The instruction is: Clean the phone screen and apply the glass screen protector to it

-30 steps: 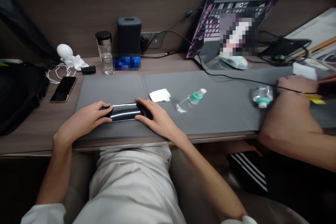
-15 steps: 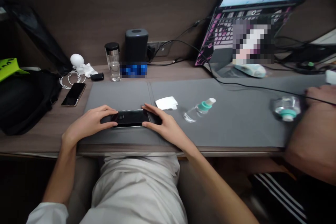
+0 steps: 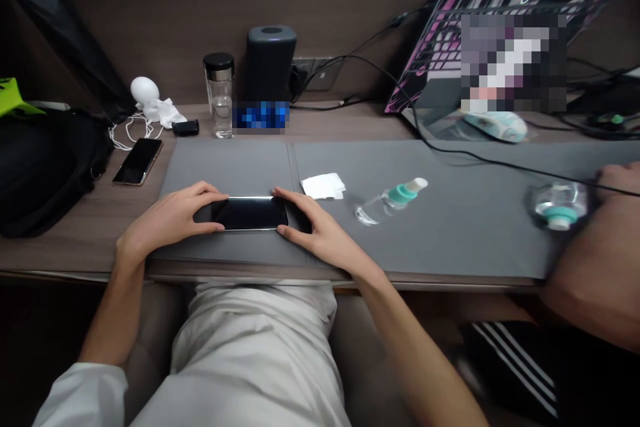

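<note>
A black smartphone (image 3: 249,213) lies flat on the grey desk mat (image 3: 225,167), its glossy screen facing up. My left hand (image 3: 173,217) grips its left end, and my right hand (image 3: 320,230) has its fingers on the right end. Just beyond my right hand lies a white folded wipe (image 3: 323,186). Further right, a small clear bottle with a teal ring (image 3: 393,203) lies on its side.
A co-worker's forearm (image 3: 597,250) reaches in at the right beside a clear bottle (image 3: 560,207). A second phone (image 3: 137,161), a black bag (image 3: 45,167), a glass tumbler (image 3: 219,97), a black cylinder (image 3: 270,63), a mouse (image 3: 495,125) and a laptop (image 3: 500,33) surround the mat, with cables running across it.
The bright reflections on the phone's glass have faded to a dark surface. The co-worker's hand has moved right, and the view has shifted slightly. My hands stay on the phone.
</note>
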### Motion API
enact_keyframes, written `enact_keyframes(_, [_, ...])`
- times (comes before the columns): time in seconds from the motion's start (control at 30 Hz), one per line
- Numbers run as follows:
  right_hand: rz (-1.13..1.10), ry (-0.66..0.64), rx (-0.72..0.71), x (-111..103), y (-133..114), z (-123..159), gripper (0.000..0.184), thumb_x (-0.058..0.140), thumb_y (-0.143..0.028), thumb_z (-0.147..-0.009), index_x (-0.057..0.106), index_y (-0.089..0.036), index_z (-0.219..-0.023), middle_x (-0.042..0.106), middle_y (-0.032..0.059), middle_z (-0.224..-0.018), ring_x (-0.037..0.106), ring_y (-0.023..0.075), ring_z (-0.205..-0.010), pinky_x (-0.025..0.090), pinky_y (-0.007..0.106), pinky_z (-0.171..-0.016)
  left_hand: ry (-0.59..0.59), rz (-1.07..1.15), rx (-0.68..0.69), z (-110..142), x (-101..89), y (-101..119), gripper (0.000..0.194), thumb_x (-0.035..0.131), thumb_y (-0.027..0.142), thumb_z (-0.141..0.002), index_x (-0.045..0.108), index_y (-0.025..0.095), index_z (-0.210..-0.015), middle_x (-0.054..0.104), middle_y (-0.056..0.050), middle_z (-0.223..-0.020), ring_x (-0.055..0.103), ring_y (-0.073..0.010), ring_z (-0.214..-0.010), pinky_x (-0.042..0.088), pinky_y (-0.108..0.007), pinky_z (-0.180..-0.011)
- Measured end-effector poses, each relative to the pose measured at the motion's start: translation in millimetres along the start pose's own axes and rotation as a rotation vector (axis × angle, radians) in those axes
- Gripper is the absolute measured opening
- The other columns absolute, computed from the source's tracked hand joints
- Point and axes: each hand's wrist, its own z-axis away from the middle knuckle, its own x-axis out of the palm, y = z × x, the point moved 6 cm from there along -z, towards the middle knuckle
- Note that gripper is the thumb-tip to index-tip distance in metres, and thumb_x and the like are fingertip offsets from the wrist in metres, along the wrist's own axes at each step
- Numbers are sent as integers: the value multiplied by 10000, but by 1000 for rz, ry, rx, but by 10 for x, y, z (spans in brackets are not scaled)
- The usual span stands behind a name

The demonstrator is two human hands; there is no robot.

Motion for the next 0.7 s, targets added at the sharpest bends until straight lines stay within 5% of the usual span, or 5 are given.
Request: enact_keyframes(0.7, [-331,-53,150,-21,68,-5,769,763,-314,-933,448,-400,-1629,548,3,-1649,428,266,-1587,244,549,-1363,-4,-89,-39,12,28,54,613,629,614,-1017,570,304,-1543,655,-40,-1399,697,-259,-1170,517,-351,-997])
